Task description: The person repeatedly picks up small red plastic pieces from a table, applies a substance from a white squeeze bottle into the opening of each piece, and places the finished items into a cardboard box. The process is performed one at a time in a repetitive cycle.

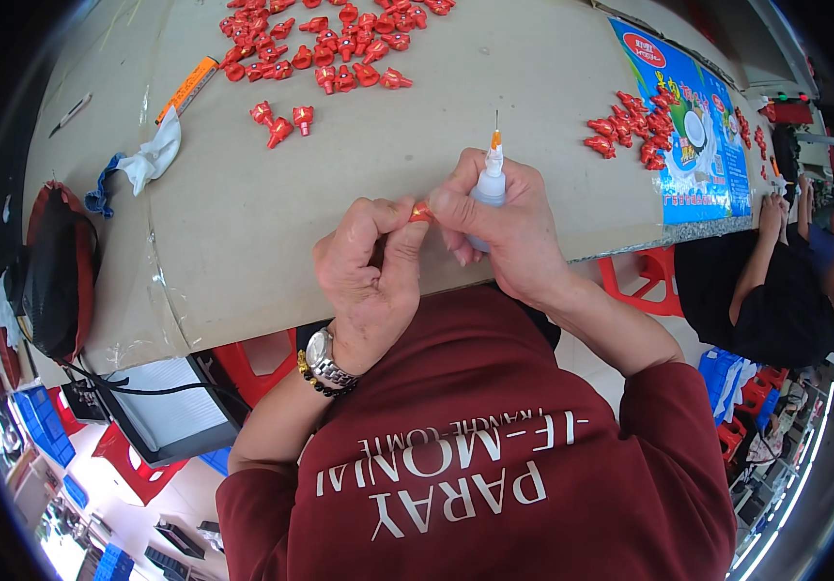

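Note:
My left hand [369, 263], with a watch and a beaded bracelet at its wrist, pinches a small red piece [421, 211] between thumb and forefinger. Close against that piece is the thumb of my right hand [519, 232]. The right fingers wrap round a translucent squeeze bottle [491, 190], whose orange-based needle tip [496, 140] points up and away from me. Beyond my hands, to the left, lie a few loose red pieces [278, 131]. Farther back is a large scatter of similar red pieces [339, 44] with gold-coloured marks.
At left on the table [243, 213] are an orange tube [187, 89], a crumpled white cloth [155, 155], a pen [70, 114] and a black-red bag [61, 271]. More red pieces [635, 126] lie by a blue printed sheet [703, 145]. Another person [761, 290] sits at right.

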The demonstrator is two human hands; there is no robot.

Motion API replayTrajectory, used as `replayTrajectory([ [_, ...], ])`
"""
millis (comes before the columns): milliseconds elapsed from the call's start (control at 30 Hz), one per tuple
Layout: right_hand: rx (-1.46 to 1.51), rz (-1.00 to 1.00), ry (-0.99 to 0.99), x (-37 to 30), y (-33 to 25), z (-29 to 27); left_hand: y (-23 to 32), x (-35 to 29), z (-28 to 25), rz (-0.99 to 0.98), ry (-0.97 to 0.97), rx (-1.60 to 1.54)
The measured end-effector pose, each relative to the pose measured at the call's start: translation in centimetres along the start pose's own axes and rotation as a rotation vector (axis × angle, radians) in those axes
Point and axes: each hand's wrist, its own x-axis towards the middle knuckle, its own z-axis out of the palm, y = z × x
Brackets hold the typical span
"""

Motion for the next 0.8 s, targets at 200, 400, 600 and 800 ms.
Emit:
replayTrajectory([
  [200, 0.007, -0.002, -0.008, 0.2, 0.0, -0.1, 0.2, 0.4, -0.1, -0.040, -0.032, -0.014],
  [400, -0.126, -0.008, -0.002, 0.6, -1.0, -0.7, 1.2, 1.7, -0.9, -0.286, -0.141, -0.340],
  [600, -0.334, -0.135, 0.025, -0.1, -2.3, -0.7, 2.6, 2.3, -1.4, -0.483, -0.093, -0.539],
  [800, -0.461, -0.333, 0.055, 0.3, -0.5, -0.4, 2.4, 1.4, -1.2, -0.473, -0.094, -0.591],
])
